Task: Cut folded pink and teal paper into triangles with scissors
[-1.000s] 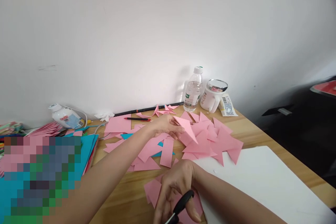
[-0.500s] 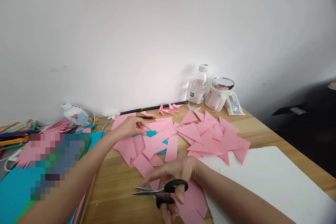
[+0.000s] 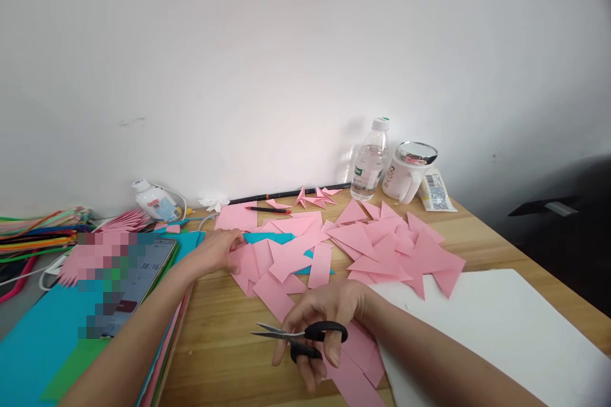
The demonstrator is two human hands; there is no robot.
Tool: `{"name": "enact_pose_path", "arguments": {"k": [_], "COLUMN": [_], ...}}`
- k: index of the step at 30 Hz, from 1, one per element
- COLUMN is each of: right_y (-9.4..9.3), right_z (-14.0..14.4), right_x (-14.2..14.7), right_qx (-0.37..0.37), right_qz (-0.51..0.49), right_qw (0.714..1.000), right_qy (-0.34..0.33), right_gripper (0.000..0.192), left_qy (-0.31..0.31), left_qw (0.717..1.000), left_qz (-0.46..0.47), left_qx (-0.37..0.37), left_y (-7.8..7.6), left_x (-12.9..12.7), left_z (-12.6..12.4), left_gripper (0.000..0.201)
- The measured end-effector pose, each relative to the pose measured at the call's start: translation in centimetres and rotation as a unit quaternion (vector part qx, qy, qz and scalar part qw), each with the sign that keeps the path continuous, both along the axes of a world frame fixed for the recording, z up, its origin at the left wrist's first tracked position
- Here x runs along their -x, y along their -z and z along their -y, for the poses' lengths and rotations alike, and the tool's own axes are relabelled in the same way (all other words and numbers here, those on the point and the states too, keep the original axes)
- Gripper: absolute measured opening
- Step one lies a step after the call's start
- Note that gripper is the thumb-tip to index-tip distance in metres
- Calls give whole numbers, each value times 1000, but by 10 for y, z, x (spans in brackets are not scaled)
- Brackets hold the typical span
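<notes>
In my right hand point(image 3: 324, 311) are black-handled scissors point(image 3: 305, 335), thumb and fingers through the loops. Their blades point left and stand slightly apart. Beneath that hand lie pink paper strips point(image 3: 358, 369). My left hand point(image 3: 214, 251) has its fingers curled at the left edge of the heap, on a piece of pink paper point(image 3: 245, 261); the fingertips are partly hidden. Just right of it a blue paper piece point(image 3: 267, 238) shows between the pink ones. Cut pink triangles point(image 3: 382, 248) are heaped farther right.
A water bottle point(image 3: 370, 162), a white mug point(image 3: 408, 175) and a small packet point(image 3: 436, 191) stand at the back. A white board point(image 3: 477, 324) lies at right. Coloured sheets point(image 3: 33, 331) carry a phone point(image 3: 143, 280) at left. A red-black pen point(image 3: 268, 210) lies behind the heap.
My left hand has moved left and down from above the heap to its left edge, uncovering the pen and more blue paper. The scissors stay in my right hand. The view has shifted slightly.
</notes>
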State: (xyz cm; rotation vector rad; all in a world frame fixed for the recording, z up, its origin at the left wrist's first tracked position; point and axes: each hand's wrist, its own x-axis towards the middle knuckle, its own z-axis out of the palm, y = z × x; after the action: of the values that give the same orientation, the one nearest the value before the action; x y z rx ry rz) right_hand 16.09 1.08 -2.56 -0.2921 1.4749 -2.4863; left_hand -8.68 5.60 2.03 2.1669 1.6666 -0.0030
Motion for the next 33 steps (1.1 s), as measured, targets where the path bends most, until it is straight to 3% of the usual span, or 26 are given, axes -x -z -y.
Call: {"name": "enact_pose_path", "arguments": {"k": [5, 9, 12, 15, 17, 19, 21, 22, 23, 24, 27, 28, 30, 31, 33], "right_y": [4, 7, 10, 14, 16, 17, 18, 17, 17, 16, 13, 12, 10, 10, 11], "right_z": [0, 0, 0, 0, 0, 1, 3, 4, 6, 6, 5, 4, -1, -4, -8], "right_x": [-2, -2, -1, -1, -2, -3, -3, -1, 0, 2, 8, 9, 10, 10, 9], "right_qx": [-8, 9, 19, 39, 41, 30, 31, 41, 56, 71, 111, 125, 154, 169, 188], "right_qz": [21, 10, -6, -17, -21, -21, -20, -24, -32, -42, -69, -72, -64, -58, -43], "right_qw": [1000, 1000, 1000, 998, 997, 995, 987, 978, 963, 940, 827, 772, 688, 652, 608], "right_qy": [13, 27, 24, 38, 63, 96, 157, 204, 263, 331, 547, 620, 706, 737, 770], "right_gripper": [63, 62, 62, 60, 58, 57, 53, 50, 47, 45, 36, 33, 30, 28, 26], "left_qy": [14, 26, 33, 14, -28, -82, -135, -166, -189, -194, -198, -211, -220, -215, -199], "left_qw": [999, 997, 995, 995, 992, 960, 887, 849, 829, 831, 808, 801, 793, 798, 815], "left_qz": [48, 77, 95, 93, 61, 33, 66, 137, 236, 316, 480, 510, 546, 547, 535], "left_qx": [14, 14, 14, -30, -107, -266, -437, -483, -471, -415, -277, -230, -158, -132, -105], "left_y": [7, 2, -15, -51, -80, -103, -115, -116, -113, -107, -77, -67, -48, -41, -31], "left_x": [1, -5, -8, -9, -11, -19, -33, -40, -47, -53, -63, -65, -67, -68, -71], "left_z": [3, 6, 10, 18, 29, 41, 52, 55, 56, 56, 48, 45, 41, 40, 41], "left_gripper": [18, 15, 18, 18, 18, 15, 13, 15, 16, 16, 18, 18, 19, 18, 17]}}
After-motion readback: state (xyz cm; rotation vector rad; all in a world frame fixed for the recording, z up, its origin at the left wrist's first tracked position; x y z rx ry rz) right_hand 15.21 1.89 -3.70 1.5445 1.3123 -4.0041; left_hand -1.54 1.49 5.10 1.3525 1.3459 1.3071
